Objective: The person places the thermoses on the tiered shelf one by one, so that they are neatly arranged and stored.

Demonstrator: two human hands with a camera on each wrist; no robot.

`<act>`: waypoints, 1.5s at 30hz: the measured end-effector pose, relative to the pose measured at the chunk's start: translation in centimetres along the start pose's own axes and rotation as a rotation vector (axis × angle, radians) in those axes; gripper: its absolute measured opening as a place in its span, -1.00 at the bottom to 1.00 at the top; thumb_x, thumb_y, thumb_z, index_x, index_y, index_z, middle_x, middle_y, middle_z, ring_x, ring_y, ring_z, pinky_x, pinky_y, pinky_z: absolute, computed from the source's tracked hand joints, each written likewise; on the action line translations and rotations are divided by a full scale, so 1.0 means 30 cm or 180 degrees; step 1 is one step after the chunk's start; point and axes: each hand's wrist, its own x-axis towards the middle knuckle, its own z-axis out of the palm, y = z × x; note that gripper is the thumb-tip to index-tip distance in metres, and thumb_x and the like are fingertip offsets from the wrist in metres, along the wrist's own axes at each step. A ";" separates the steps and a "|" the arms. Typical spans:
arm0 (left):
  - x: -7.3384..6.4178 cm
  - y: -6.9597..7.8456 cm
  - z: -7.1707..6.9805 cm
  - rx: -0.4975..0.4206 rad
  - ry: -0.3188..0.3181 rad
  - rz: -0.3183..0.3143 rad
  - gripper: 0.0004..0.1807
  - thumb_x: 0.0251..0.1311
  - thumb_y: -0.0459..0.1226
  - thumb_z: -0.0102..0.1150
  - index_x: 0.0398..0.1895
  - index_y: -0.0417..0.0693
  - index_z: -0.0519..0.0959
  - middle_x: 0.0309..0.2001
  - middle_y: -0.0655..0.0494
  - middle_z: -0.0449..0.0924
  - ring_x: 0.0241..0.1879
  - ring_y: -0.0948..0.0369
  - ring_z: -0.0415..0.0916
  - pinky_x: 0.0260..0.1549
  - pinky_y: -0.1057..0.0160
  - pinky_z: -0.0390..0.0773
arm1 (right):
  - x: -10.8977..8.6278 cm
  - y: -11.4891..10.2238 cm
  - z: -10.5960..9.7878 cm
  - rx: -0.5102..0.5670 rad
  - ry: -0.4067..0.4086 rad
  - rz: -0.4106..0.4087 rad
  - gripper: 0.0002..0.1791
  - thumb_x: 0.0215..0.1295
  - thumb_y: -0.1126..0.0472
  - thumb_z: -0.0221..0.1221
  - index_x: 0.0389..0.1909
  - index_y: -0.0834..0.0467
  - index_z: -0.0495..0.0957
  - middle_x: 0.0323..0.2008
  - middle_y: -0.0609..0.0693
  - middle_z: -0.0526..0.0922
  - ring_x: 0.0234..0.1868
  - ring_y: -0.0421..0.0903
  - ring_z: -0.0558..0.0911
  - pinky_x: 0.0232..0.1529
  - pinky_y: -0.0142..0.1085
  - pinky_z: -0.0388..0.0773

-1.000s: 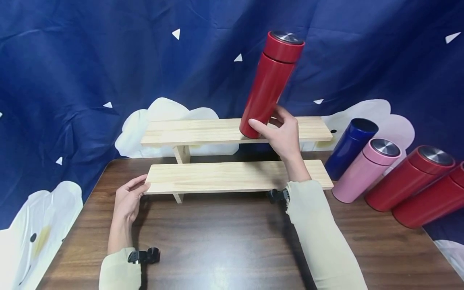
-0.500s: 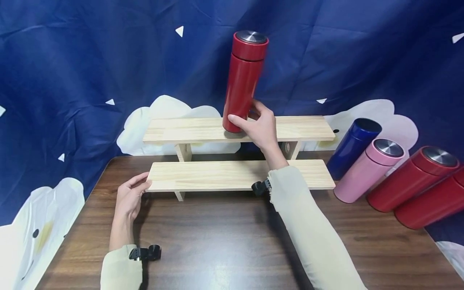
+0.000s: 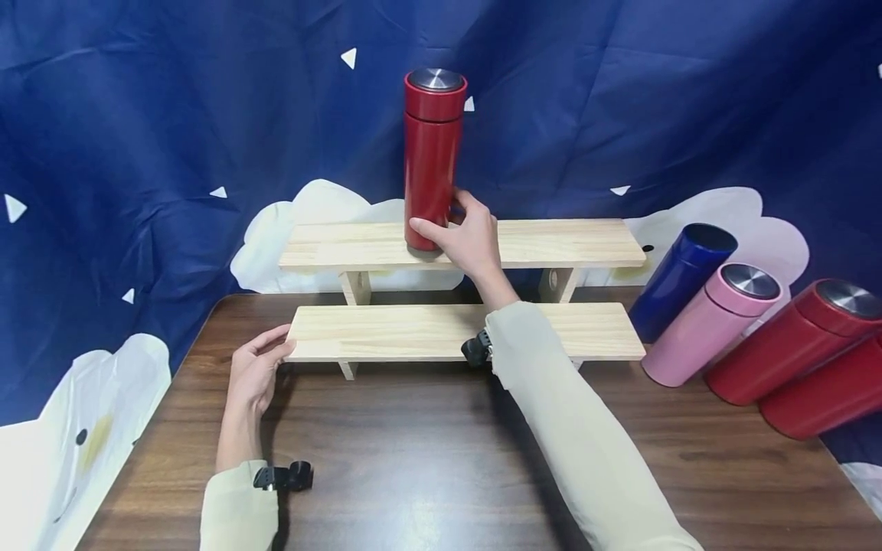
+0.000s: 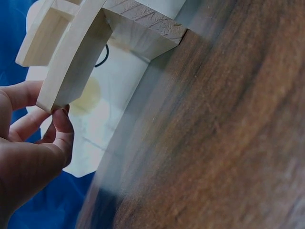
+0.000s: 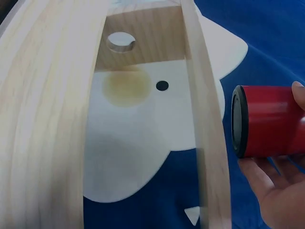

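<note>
"Where was the red flask when you looked?"

"Upright over the upper shelf (image 3: 565, 243), left of its middle. The right hand (image 3: 472, 237) had the red flask (image 3: 434, 161) clamped near its base, thumb across the front and fingers behind."

"Was it standing on the wood?"

"No. From the right wrist I saw a thin gap between the dark-rimmed base and the plank, so it hung just above, apart from it."

"And the other hand?"

"The left hand (image 3: 253, 375) was well apart from the right one. It pinched the left end of the lower shelf (image 3: 386, 333) at the front corner, between thumb and fingers."

"What was the lower shelf like?"

"A pale wooden plank, nearer the person than the upper one and below it. A wooden support (image 3: 354, 287) showed under the upper plank, and a round hole (image 5: 121, 42) went through another. It all stood on a brown table (image 3: 386, 444)."

"Were there more flasks?"

"Four, in a row at the right: a blue flask (image 3: 682, 279) nearest the planks, then a pink flask (image 3: 710, 325) with a shiny disc on its lid, then a second red flask (image 3: 792, 340), and a third red flask (image 3: 834, 386) whose top I couldn't see whole."

"And behind?"

"A blue cloth (image 3: 207, 99) with white cloud shapes. The person wore pale sleeves, with a black strap (image 3: 282, 476) at the left wrist."
</note>
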 end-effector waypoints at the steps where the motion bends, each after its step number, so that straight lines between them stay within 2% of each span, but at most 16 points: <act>1: 0.001 -0.001 0.001 -0.0013 -0.0015 0.0002 -0.62 0.18 -0.63 0.25 0.10 -0.44 0.59 -0.28 0.09 0.68 -0.33 0.29 0.58 -0.32 0.44 0.54 | 0.001 0.002 0.007 -0.0011 -0.0006 0.0009 -0.22 0.10 -0.04 0.51 0.33 0.12 0.49 0.15 0.02 0.64 0.08 0.01 0.67 0.13 -0.17 0.58; 9: 0.002 -0.006 -0.002 -0.0062 0.0016 -0.0018 -0.61 0.18 -0.64 0.23 0.11 -0.45 0.59 -0.28 0.09 0.69 -0.31 0.27 0.59 -0.30 0.43 0.55 | 0.007 0.017 0.070 -0.0119 -0.0031 0.0037 -0.30 0.10 -0.05 0.50 0.23 0.15 0.54 0.04 0.04 0.68 -0.04 -0.04 0.68 0.01 -0.27 0.62; 17: 0.003 -0.006 -0.007 -0.0054 -0.0019 0.0006 -0.60 0.17 -0.63 0.24 0.12 -0.47 0.57 -0.25 0.05 0.68 -0.30 0.27 0.60 -0.29 0.43 0.56 | 0.013 0.006 0.117 -0.0257 -0.0064 0.0194 -0.26 0.10 -0.09 0.49 0.27 0.10 0.51 0.09 0.00 0.66 0.01 -0.08 0.63 0.01 -0.28 0.59; 27: 0.007 -0.011 -0.006 -0.0058 -0.0013 0.0024 -0.60 0.13 -0.63 0.28 0.08 -0.44 0.60 -0.26 0.06 0.69 -0.29 0.27 0.60 -0.29 0.43 0.57 | 0.012 0.020 0.130 -0.0472 -0.0109 0.0051 -0.20 0.14 -0.10 0.47 0.37 0.08 0.44 0.18 0.03 0.62 0.09 -0.08 0.63 0.10 -0.29 0.56; 36: 0.006 -0.009 -0.004 -0.0046 0.0017 0.0021 -0.61 0.17 -0.64 0.23 0.11 -0.47 0.59 -0.26 0.06 0.69 -0.32 0.28 0.60 -0.31 0.44 0.55 | 0.002 0.029 0.135 -0.0373 -0.0081 0.0023 -0.17 0.14 -0.07 0.48 0.39 0.11 0.42 0.20 0.06 0.62 0.11 -0.05 0.64 0.13 -0.24 0.57; 45: 0.006 -0.010 -0.005 -0.0041 0.0055 0.0010 -0.66 0.17 -0.63 0.26 0.02 -0.36 0.67 -0.30 0.12 0.71 -0.34 0.29 0.59 -0.34 0.45 0.53 | -0.011 0.040 0.120 -0.0226 -0.0050 0.0081 -0.16 0.11 0.02 0.52 0.37 0.19 0.41 0.20 0.09 0.62 0.13 -0.04 0.66 0.15 -0.29 0.55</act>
